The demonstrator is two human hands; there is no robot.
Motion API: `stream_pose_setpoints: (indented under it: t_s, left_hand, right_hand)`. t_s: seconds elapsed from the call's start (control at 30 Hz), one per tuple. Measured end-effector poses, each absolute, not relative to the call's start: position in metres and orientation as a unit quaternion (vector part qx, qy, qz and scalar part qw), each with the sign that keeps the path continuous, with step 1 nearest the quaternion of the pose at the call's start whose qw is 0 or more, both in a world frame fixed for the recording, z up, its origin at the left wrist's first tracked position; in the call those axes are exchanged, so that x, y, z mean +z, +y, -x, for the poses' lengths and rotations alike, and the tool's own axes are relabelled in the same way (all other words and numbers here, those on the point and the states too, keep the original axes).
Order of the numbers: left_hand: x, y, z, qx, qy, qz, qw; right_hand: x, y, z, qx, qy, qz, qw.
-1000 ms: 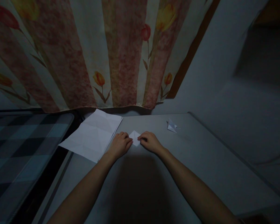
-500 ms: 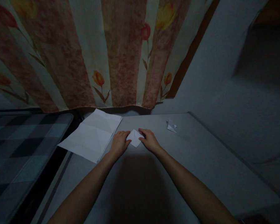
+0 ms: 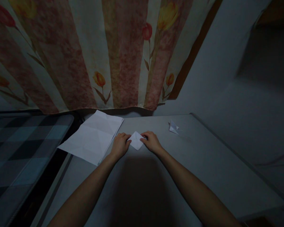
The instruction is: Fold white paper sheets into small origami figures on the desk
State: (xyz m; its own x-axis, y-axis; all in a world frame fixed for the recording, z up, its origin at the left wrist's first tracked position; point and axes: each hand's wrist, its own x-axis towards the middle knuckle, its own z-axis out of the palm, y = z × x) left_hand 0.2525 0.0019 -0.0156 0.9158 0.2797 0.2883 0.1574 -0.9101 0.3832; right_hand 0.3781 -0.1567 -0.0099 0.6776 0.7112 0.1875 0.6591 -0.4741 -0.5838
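Observation:
A small white folded paper (image 3: 136, 140), diamond-shaped, lies flat on the grey table (image 3: 203, 164). My left hand (image 3: 120, 145) rests on its left corner with the fingers curled and pressed down. On the paper's right corner sits my right hand (image 3: 151, 141), its fingers likewise bent and pinching the edge. Both forearms reach in from the bottom of the view.
A stack of creased white sheets (image 3: 93, 136) lies just left of my left hand, overhanging the table's edge. A small folded paper figure (image 3: 173, 127) stands at the table's back right. A floral curtain (image 3: 97, 53) hangs behind. A checked surface (image 3: 21, 148) lies to the left.
Both hands have shifted slightly on the folded paper, which now shows more as a diamond between them. The view has barely moved.

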Motion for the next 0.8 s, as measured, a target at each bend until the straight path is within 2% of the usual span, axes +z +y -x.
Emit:
stream_pose_setpoints:
  t_s: [0.13, 0.27, 0.47, 0.63, 0.8]
  left_hand:
    - [-0.013, 0.002, -0.255, 0.165, 0.139, -0.954, 0.209]
    - [-0.01, 0.004, -0.256, 0.154, 0.149, -0.95, 0.226]
    - [-0.004, 0.005, -0.251, 0.152, 0.077, -0.96, 0.221]
    - [0.0, 0.004, -0.246, 0.123, 0.023, -0.98, 0.153]
    - [0.003, 0.001, -0.242, 0.096, -0.003, -0.992, 0.082]
  right_hand:
    - [-0.01, -0.156, -0.381, 0.046, -0.394, 0.867, 0.301]
    - [-0.011, -0.157, -0.385, 0.054, -0.402, 0.858, 0.315]
    - [-0.006, -0.165, -0.389, 0.054, -0.49, 0.8, 0.342]
    - [-0.001, -0.172, -0.383, 0.042, -0.556, 0.772, 0.305]
    - [-0.001, -0.175, -0.375, 0.003, -0.609, 0.76, 0.228]
